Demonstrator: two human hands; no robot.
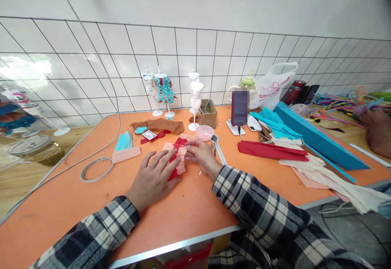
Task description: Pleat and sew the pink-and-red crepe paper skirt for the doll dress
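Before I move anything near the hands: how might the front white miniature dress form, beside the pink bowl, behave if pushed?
Pushed high up, the front white miniature dress form would probably tip, since it stands on a thin stem. Its small round base suggests it could wobble. It's likely light given its slim build, though its material can't be confirmed.

The left hand [155, 178] lies spread, palm down, over the left part of the red and pink paper [181, 160] on the orange tabletop [198, 208]; the right hand [201, 155] pinches its right side. Just beyond sits a pink bowl [204, 132], then mannequins [196, 94] and a carton [209, 119]; a phone [240, 108] stands upright rightward.
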